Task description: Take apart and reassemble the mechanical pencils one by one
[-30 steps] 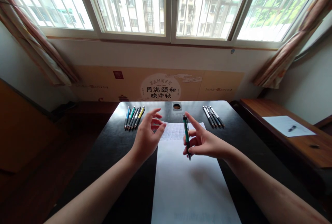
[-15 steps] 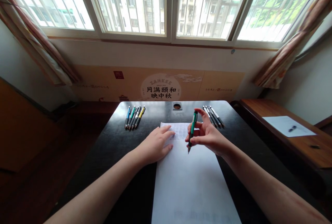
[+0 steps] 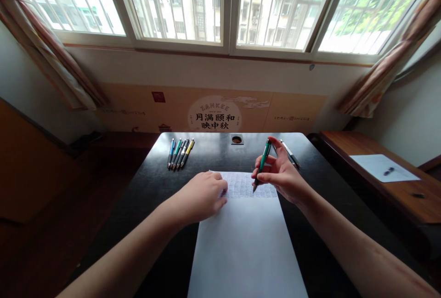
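My right hand (image 3: 280, 176) grips a green pen (image 3: 262, 163), tip down, just above the written lines at the top of a white sheet of paper (image 3: 246, 243). My left hand (image 3: 203, 196) rests on the sheet's upper left corner, fingers curled down against the paper and holding nothing. The sheet lies lengthwise on a black table (image 3: 155, 187).
Several coloured pens (image 3: 179, 152) lie in a row at the table's far left. More pens (image 3: 292, 155) lie at the far right, partly hidden behind my right hand. A round cable hole (image 3: 236, 140) sits at the far edge. A brown side desk (image 3: 386, 174) with a paper stands to the right.
My left hand came down from the air onto the sheet's corner. My right hand turned the green pen into a writing grip and brought its tip to the written lines.
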Available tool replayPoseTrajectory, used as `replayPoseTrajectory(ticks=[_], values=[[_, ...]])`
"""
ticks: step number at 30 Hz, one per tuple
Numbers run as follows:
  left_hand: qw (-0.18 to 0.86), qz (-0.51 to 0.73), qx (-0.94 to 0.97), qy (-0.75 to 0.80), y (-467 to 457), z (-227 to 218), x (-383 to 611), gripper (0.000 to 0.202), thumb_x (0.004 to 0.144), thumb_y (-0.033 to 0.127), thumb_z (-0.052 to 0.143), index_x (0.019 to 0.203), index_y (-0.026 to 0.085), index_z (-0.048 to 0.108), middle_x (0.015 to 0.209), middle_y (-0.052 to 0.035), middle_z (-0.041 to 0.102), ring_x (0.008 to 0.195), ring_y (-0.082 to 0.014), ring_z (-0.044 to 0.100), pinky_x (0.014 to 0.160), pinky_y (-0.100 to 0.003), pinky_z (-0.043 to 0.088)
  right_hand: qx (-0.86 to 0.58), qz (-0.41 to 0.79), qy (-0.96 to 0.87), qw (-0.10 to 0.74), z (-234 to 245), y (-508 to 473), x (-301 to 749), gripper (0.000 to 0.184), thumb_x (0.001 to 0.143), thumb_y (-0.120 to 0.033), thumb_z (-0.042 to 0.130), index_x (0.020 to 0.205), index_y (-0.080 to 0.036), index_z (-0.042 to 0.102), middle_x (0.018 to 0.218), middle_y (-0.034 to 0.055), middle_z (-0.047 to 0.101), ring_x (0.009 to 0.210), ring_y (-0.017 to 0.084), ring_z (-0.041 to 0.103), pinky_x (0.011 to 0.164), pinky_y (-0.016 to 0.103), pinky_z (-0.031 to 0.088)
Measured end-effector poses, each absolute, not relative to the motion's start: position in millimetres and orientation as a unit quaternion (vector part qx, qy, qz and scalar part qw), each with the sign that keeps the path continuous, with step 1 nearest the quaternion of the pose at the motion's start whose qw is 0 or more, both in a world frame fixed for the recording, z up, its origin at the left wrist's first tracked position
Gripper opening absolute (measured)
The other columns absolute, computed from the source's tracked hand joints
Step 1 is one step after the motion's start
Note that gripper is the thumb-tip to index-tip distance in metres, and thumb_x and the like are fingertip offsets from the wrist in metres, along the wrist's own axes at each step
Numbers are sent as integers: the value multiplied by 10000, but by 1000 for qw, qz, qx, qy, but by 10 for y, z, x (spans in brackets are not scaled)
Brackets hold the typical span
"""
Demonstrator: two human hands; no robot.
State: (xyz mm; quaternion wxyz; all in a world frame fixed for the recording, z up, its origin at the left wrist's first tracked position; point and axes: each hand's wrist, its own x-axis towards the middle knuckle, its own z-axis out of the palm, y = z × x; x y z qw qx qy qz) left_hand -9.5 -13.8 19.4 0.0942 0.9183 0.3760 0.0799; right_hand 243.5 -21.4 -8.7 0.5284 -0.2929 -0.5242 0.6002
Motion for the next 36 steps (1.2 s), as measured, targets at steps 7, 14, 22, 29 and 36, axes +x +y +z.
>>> replayPoseTrajectory(ticks=[7, 14, 22, 29, 36], values=[[68, -10, 905, 420, -106, 211, -36, 401, 888, 410, 634, 1241, 224, 668, 1094, -93, 717, 995, -295, 673, 864, -394, 502, -306, 568, -544, 537, -133, -202, 2446, 916, 777, -69, 678, 1508, -435, 263, 920, -27, 623, 712, 155, 636, 631, 324, 592], [95, 28, 897, 431, -20, 83, -32, 375, 947, 293, 549, 1307, 274, 651, 1147, -55, 732, 994, -269, 695, 829, -351, 522, -309, 328, -606, 655, -59, -370, 2433, 278, 889, -196, 593, 1116, -243, 746, 874, 24, 562, 565, 101, 475, 464, 241, 391], [113, 53, 914, 385, 42, -53, -23, 344, 934, 215, 536, 1191, 339, 728, 1024, -16, 729, 898, -218, 696, 773, -288, 504, -316, 498, -694, 412, -243, -249, 2338, 472, 1012, -505, 446, 834, -154, 708, 553, -39, 390, 493, 112, 328, 476, 251, 255], [121, 49, 909, 395, 51, -64, -21, 372, 927, 207, 520, 1193, 353, 734, 1009, -10, 727, 900, -216, 693, 755, -281, 492, -318, 500, -705, 390, -286, -252, 2236, 60, 723, -209, 607, 742, -181, 558, 694, -20, 518, 638, 135, 426, 578, 250, 315], [119, 54, 910, 392, 54, -66, -8, 343, 935, 228, 527, 1181, 334, 741, 1039, -10, 743, 932, -222, 697, 790, -289, 500, -358, 422, -742, 378, -394, -204, 2193, 59, 653, -190, 474, 594, -188, 483, 580, -16, 470, 591, 150, 405, 570, 276, 302]])
